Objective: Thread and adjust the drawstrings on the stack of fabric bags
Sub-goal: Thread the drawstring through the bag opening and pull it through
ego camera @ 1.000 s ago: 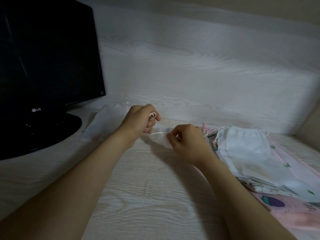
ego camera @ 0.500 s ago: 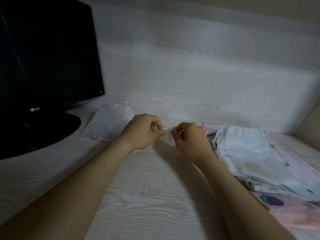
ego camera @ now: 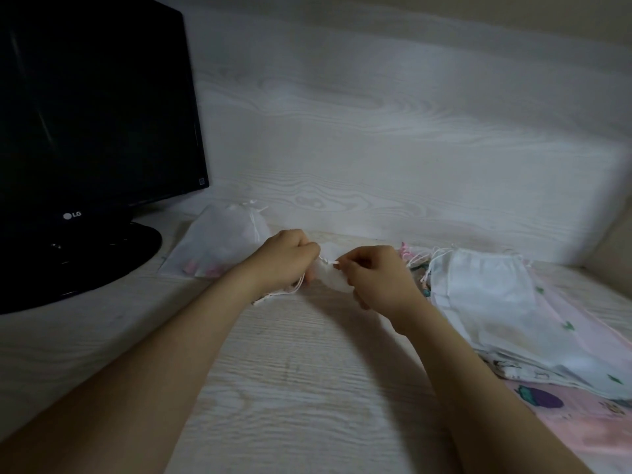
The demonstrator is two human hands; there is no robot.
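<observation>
A small white fabric bag [ego camera: 329, 281] is bunched between my two hands at the middle of the desk. My left hand [ego camera: 285, 256] is closed on the bag's left end, and a thin white drawstring [ego camera: 280, 293] trails out below it onto the desk. My right hand [ego camera: 374, 271] pinches the string at the bag's top edge, close to the left hand. A stack of white and printed fabric bags [ego camera: 496, 302] lies to the right, with loose string ends at its far side. One finished white bag [ego camera: 222, 241] lies behind my left hand.
A black monitor [ego camera: 95, 107] on a round black base [ego camera: 102, 258] stands at the left. A pale wood-grain back panel [ego camera: 376, 148] rises behind the desk [ego camera: 290, 388]. Pink printed fabric [ego camera: 581, 422] lies under the stack at the lower right.
My left hand has dropped from a raised pull down to the bag and the two hands have come together. The drawstring now trails on the desk below my left hand.
</observation>
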